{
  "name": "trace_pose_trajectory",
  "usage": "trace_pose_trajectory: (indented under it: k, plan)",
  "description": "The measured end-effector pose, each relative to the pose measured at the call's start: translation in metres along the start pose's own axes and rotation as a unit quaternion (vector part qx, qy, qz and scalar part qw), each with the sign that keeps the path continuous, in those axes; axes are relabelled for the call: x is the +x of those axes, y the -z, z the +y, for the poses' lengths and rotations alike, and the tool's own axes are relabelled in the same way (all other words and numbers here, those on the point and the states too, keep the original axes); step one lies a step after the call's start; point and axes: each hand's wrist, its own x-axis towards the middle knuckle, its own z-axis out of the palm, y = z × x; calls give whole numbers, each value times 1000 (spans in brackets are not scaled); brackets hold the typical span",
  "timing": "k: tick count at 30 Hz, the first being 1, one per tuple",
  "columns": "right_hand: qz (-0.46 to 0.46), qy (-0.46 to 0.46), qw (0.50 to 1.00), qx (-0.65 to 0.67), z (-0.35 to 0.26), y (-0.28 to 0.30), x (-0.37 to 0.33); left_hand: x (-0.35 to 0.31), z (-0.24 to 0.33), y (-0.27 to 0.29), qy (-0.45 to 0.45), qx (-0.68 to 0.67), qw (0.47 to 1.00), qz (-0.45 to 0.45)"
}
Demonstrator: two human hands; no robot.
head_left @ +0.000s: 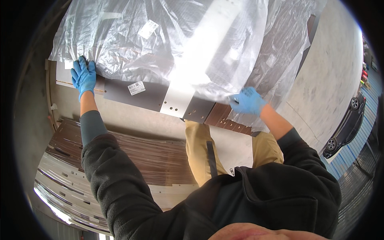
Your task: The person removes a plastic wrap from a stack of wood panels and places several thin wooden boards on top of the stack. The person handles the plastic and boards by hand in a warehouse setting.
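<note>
Clear sheeting (pixel 132 48) lies under the left hand (pixel 84 77) (at the fingers)

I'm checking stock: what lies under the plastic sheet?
Grey panels, a white panel and a brown panel show at the near edge; the plastic sheet obscures the rest.

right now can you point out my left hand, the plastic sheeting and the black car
left hand (pixel 85 77), head view, back of the blue glove
plastic sheeting (pixel 158 50), head view, its crinkled top
black car (pixel 349 125), head view, its side between the wheels
</note>
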Motion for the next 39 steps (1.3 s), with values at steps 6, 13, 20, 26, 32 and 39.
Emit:
trace_pose_trajectory:
  k: [6,13,20,26,32,39]
  plan:
    - [-112,-12,992,56,-5,-52,-14,1,-4,-4,18,-6,1000,-20]
    - [-115,-3,991,66,-58,-119,-5,3,-2,9,59,79,989,-107]
    - [-18,-73,996,53,-87,-141,16,-12,-8,40,94,102,979,-152]
    - [-60,-137,985,83,-93,-135,16,-28,-27,50,66,34,985,-158]
    - [-87,-92,989,79,-91,-158,17,-39,-38,51,61,49,984,-157]
    - [-36,-45,995,84,-91,-182,12,-50,-29,58,106,26,980,-165]
